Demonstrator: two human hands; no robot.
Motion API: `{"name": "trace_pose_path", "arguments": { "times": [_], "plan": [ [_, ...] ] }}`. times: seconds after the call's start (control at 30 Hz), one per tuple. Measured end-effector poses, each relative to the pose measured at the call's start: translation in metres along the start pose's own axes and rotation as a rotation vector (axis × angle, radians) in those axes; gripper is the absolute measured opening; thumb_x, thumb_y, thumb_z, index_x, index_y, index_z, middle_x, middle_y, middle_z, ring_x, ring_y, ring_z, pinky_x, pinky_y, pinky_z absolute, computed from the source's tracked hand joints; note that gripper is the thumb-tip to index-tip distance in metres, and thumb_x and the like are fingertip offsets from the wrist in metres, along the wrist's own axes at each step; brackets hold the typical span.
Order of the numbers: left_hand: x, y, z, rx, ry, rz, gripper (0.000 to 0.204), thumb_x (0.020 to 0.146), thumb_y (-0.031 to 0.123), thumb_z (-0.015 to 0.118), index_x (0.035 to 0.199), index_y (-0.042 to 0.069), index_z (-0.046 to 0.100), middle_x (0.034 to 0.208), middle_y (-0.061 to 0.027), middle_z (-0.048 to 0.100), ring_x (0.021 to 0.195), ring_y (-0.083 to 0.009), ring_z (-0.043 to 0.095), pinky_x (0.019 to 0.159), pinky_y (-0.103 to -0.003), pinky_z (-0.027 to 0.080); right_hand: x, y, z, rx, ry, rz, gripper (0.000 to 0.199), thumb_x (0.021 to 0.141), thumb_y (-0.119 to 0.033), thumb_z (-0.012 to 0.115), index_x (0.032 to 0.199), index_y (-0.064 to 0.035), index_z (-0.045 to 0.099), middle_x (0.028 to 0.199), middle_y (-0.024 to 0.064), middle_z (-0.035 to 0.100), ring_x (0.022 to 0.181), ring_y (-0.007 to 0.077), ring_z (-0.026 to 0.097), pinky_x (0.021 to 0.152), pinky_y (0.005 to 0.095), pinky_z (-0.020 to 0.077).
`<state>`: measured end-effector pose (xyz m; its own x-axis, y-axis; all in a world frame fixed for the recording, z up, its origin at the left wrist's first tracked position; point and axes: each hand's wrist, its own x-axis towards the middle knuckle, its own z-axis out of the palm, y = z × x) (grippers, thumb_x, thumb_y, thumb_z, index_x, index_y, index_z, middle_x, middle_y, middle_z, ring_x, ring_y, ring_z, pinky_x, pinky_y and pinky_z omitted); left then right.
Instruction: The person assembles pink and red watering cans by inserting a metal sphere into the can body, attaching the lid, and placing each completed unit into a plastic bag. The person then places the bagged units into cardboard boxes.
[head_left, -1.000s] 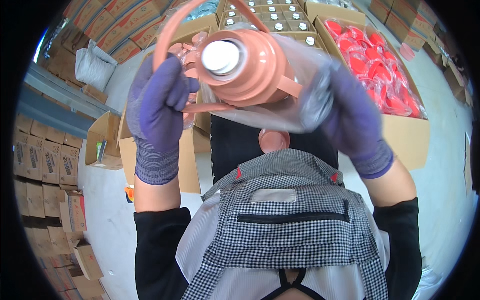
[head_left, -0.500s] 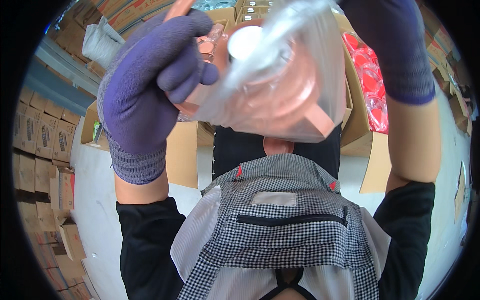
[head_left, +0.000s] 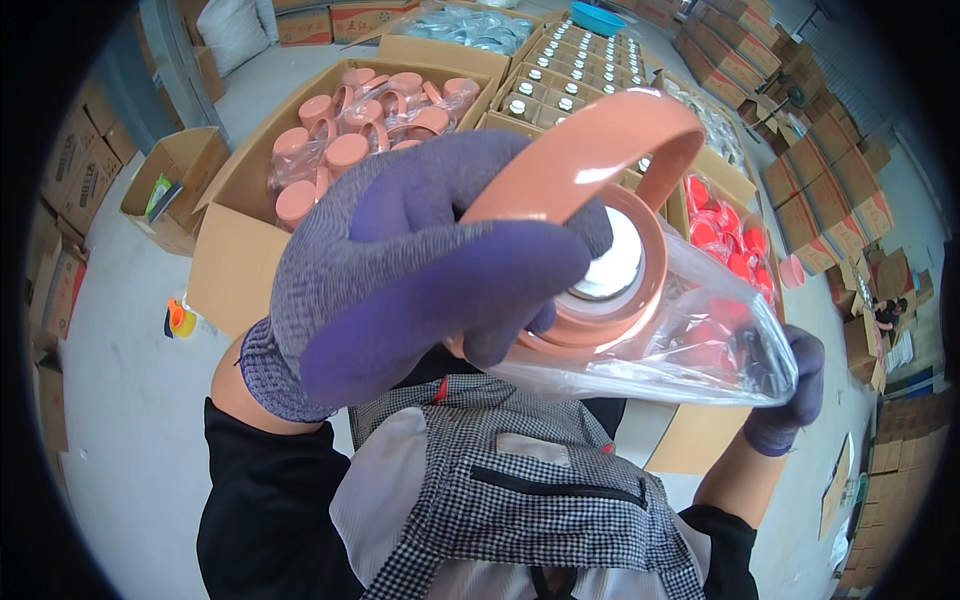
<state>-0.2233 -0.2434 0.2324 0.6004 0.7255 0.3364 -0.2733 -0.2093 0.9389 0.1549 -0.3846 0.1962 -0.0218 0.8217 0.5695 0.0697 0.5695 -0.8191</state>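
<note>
Step in hand, as a judgement: bagging. The salmon-pink plastic flask top with arched carry handle sits centre frame, mouth toward the camera, its white and silver stopper showing inside the ring. The clear plastic bag is around its lower part and trails toward the right of the frame.

Left hand, purple knit glove, is closed around the pink top from the left; fingers curl over the rim and under the handle. Firm grip, not pinching the bag as far as can be seen.

Right hand, same glove, is at the right of the frame, fingers pinched shut on the tapering end of the bag. Film is stretched taut between the two hands.

Next move likely calls for keeping the left grip steady while the film is worked along the body; a slack pinch could let the film slip.

Behind, upper left: open cardboard carton of bagged pink lids and handles. Upper centre: carton of flask bodies with silver tops. Right: carton of red parts.
</note>
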Motion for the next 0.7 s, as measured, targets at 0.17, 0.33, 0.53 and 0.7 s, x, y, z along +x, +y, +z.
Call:
{"name": "trace_pose_path", "arguments": {
  "times": [0.17, 0.33, 0.53, 0.7],
  "plan": [
    [-0.014, 0.001, -0.007, 0.024, 0.009, -0.032, 0.033, 0.092, 0.028, 0.072, 0.104, -0.003, 0.067, 0.076, -0.0049, 0.060, 0.060, -0.0157, 0.063, 0.053, -0.029, 0.050, 0.008, 0.065, 0.002, -0.125, 0.259, 0.192, 0.044, 0.099, -0.039, 0.061, 0.117, 0.0016, 0.065, 0.104, 0.0153, 0.068, 0.099, 0.0273, 0.068, 0.090, 0.0401, 0.0539],
    [-0.024, 0.007, -0.015, 0.085, 0.069, -0.118, 0.032, 0.087, 0.025, 0.071, 0.102, -0.003, 0.069, 0.071, -0.0045, 0.060, 0.058, -0.0169, 0.061, 0.055, -0.032, 0.051, 0.025, 0.100, 0.052, -0.003, 0.266, 0.233, 0.040, 0.100, -0.037, 0.061, 0.115, 0.0005, 0.064, 0.104, 0.0145, 0.068, 0.099, 0.0270, 0.067, 0.092, 0.0401, 0.0532],
    [-0.036, 0.000, -0.027, 0.020, 0.030, -0.072, 0.025, 0.083, 0.017, 0.078, 0.104, 0.005, 0.073, 0.087, -0.0044, 0.071, 0.081, -0.0153, 0.068, 0.071, -0.032, 0.053, 0.055, 0.103, 0.086, -0.009, 0.255, 0.198, 0.036, 0.100, -0.034, 0.060, 0.113, -0.0007, 0.063, 0.103, 0.0137, 0.067, 0.099, 0.0267, 0.066, 0.093, 0.0401, 0.0523],
    [-0.038, -0.014, -0.033, 0.114, -0.005, 0.109, 0.035, 0.066, -0.006, 0.071, 0.101, -0.001, 0.071, 0.080, -0.0088, 0.070, 0.071, -0.0211, 0.070, 0.063, -0.035, 0.053, 0.067, 0.099, 0.088, -0.025, 0.258, 0.174, 0.032, 0.100, -0.032, 0.059, 0.111, -0.0017, 0.062, 0.102, 0.0130, 0.066, 0.100, 0.0265, 0.065, 0.095, 0.0401, 0.0516]
  ]
}}
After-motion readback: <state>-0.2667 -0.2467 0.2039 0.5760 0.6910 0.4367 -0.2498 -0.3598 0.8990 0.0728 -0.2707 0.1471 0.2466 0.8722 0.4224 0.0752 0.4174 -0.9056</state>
